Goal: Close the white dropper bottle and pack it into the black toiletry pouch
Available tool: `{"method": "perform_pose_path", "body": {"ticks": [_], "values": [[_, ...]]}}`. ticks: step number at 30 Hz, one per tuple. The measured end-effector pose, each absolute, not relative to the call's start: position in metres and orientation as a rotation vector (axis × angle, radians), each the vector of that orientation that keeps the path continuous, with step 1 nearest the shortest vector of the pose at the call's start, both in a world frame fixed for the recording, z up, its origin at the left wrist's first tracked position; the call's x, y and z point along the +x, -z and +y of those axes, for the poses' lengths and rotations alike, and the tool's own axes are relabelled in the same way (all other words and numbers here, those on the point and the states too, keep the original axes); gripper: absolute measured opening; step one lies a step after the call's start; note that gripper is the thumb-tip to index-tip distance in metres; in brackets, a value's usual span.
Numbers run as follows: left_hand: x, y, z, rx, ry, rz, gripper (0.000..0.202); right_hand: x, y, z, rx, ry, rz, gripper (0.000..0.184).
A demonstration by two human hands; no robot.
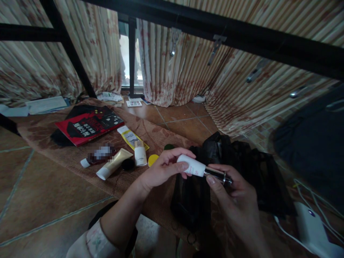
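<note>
A white cosmetic bottle [197, 167] with red lettering lies tilted between my hands. My left hand [169, 166] is closed around its white body, thumb on top. The fingers of my right hand [233, 190] pinch the shiny dark cap [216, 175] at the other end, which has a silvery ring. To the left on the brown cloth [150, 130] are a white bottle [140, 153], a cream-coloured tube [114, 164], a yellow and white tube [131, 137], a dark tube with a white cap [99, 154], a round black lid [128, 165] and a yellow lid [153, 159].
A red and black book [90, 125] lies at the cloth's far left. Black plastic bags [244, 161] are heaped under and beyond my hands. A white device with cables [311, 225] sits at lower right. Dark metal bars [188, 23] cross in front of striped curtains [174, 71].
</note>
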State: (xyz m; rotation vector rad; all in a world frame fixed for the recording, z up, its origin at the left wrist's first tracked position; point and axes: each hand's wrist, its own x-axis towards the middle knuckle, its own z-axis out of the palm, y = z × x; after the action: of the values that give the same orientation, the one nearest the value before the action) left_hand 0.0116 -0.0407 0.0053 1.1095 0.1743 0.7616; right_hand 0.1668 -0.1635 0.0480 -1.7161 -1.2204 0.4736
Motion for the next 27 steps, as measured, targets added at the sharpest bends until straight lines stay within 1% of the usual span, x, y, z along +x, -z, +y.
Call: {"method": "perform_pose_path", "body": {"ticks": [9,10,12,15,16,18,20,22,24,27], "values": [[0.01,-0.01,-0.044,1.224,-0.811,0.179,0.029,0.163,-0.045,-0.159,-1.659,-0.55,-1.017,0.028],[0.011,-0.01,-0.044,1.226,-0.814,0.187,0.03,0.163,-0.046,-0.158,-1.641,-0.561,-0.981,0.029],[0.013,-0.009,-0.045,1.224,-0.821,0.189,0.039,0.164,-0.051,-0.159,-1.62,-0.553,-0.908,0.029],[0.013,-0.007,-0.043,1.284,-0.812,0.205,0.06,0.169,-0.063,-0.165,-1.679,-0.403,-0.819,0.03],[0.013,-0.007,-0.043,1.337,-0.82,0.249,0.062,0.17,-0.067,-0.168,-1.712,-0.321,-0.801,0.03],[0.013,-0.005,-0.041,1.49,-0.854,0.382,0.059,0.173,-0.073,-0.173,-1.775,-0.179,-0.804,0.029],[0.015,-0.003,-0.041,1.639,-0.882,0.504,0.06,0.174,-0.076,-0.177,-1.822,-0.113,-0.859,0.029],[0.018,0.0,-0.043,1.755,-0.87,0.586,0.067,0.174,-0.074,-0.178,-1.856,-0.14,-0.954,0.028],[0.022,0.005,-0.044,1.819,-0.837,0.639,0.073,0.174,-0.069,-0.177,-1.898,-0.249,-1.083,0.027],[0.026,0.012,-0.043,1.79,-0.753,0.623,0.069,0.173,-0.06,-0.173,-1.968,-0.418,-1.247,0.026]]}}
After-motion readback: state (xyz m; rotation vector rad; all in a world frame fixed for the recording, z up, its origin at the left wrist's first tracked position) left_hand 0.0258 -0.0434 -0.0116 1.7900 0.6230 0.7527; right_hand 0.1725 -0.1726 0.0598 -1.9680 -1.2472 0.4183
